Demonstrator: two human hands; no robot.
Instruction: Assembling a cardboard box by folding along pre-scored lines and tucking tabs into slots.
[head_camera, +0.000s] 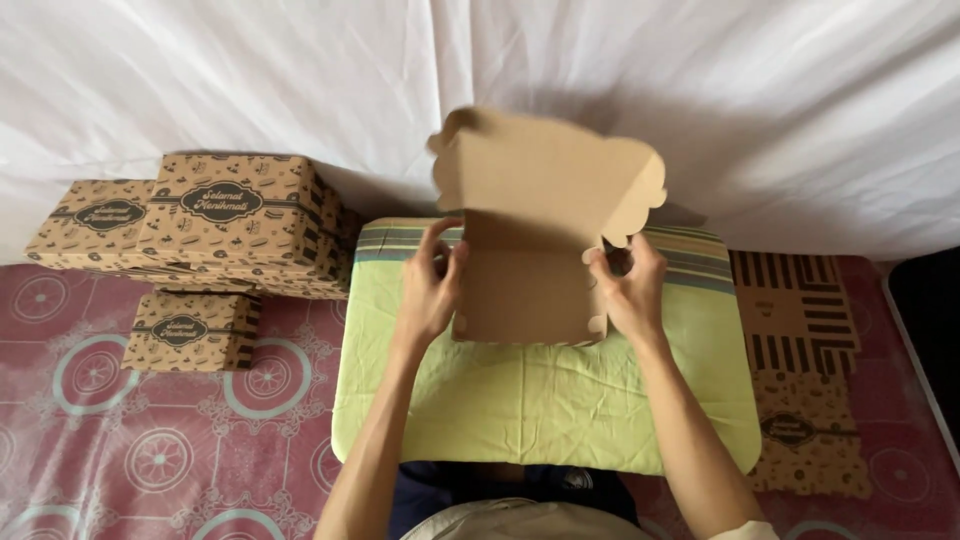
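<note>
At the far left, a stack of folded printed boxes (190, 222) sits on the patterned red floor mat (120, 440), against the white sheet (700, 90) that hangs behind everything. How many boxes make up the stack is hard to count, since the lower ones show only as thin edges under the top two. Just near of the stack, a smaller printed box (190, 330) stands alone on the mat.

In the middle lies a green cloth-covered bench (540, 400), its far edge striped. The person's left hand (430, 285) grips the left wall of a half-folded plain brown cardboard box (530, 250), fingers curled over the edge and thumb pressed inside. The box rests on the far half of the bench, its lid flap standing upright with rounded tabs at the top. The lid hides the bench's far edge behind it. The right hand (630, 290) pinches the right wall in the same way, fingers closed on the cardboard near a notched side tab; its fingertips are partly hidden by the flap.

To the right, a flat unfolded printed sheet of cardboard (800, 360) lies on the mat, its left side tucked under the bench. The person's lap and dark clothing are cut off at the near edge.
</note>
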